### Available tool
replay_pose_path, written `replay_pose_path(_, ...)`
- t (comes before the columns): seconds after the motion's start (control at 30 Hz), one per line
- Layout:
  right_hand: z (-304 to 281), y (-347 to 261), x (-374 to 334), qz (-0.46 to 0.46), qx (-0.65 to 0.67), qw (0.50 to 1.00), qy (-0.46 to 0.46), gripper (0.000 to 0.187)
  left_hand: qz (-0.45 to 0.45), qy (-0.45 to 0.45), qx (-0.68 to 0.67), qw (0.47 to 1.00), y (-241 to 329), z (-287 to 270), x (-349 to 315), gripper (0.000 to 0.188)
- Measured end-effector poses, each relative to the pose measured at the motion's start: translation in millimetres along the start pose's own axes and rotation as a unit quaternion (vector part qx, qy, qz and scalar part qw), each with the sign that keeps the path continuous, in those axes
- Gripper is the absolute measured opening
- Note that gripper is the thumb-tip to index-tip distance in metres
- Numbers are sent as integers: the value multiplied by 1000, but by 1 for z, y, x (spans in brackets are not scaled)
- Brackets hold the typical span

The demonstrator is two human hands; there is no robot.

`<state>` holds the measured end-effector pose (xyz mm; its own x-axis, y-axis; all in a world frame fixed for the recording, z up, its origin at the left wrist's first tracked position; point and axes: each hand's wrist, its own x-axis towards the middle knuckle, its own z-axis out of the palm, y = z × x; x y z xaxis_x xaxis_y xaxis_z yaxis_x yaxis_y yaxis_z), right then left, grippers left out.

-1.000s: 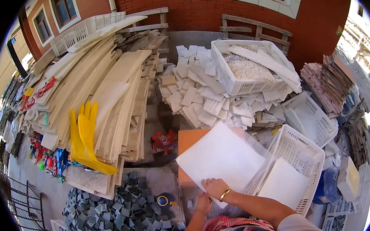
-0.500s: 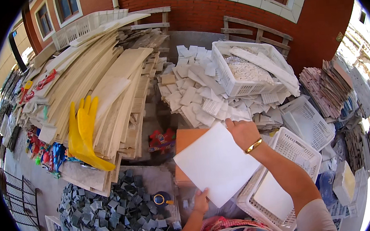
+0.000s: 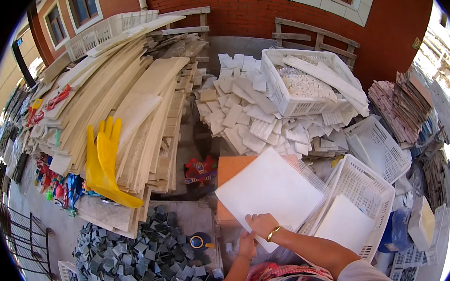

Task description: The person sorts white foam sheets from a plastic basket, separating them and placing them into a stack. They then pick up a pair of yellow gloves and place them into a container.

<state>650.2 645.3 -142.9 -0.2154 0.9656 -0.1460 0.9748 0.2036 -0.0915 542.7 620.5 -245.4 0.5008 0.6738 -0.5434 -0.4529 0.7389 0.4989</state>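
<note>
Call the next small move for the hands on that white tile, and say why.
Probably lift the white tile by its near edge. Both the left hand and right hand sit at that edge, and the tile lies flat over the orange slab, beside the white basket.

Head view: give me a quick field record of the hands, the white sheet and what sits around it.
right hand: on the near edge of the white sheet, gold bracelet on wrist
left hand: at the sheet's near corner, touching it
sheet: flat, lying over an orange slab
right of sheet: white plastic basket holding a white tile
behind: pile of white tile pieces
left: yellow rubber gloves on stacked stone slabs
near left: dark grey tile pieces
</note>
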Motion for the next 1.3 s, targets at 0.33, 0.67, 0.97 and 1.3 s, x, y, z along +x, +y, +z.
replay_pose_path(0.33, -189, 196, -18, 249, -195, 922, 226, 10, 6, 0, 5, 1000, 11, 7, -5, 18)
replay_pose_path(0.67, -218, 76, -11, 45, -180, 943, 276, 15, 6, 34, -18, 999, 9, 0, -1, 13)
replay_pose_path(0.97, 1, 4, 3, 24, -26, 999, 38, 12, 4, 21, 11, 1000, 9, 4, -1, 9)
replay_pose_path(1.3, 5, -14, -11, -26, 2, 999, 33, 17, 14, -1, -1, 1000, 6, 0, 3, 5)
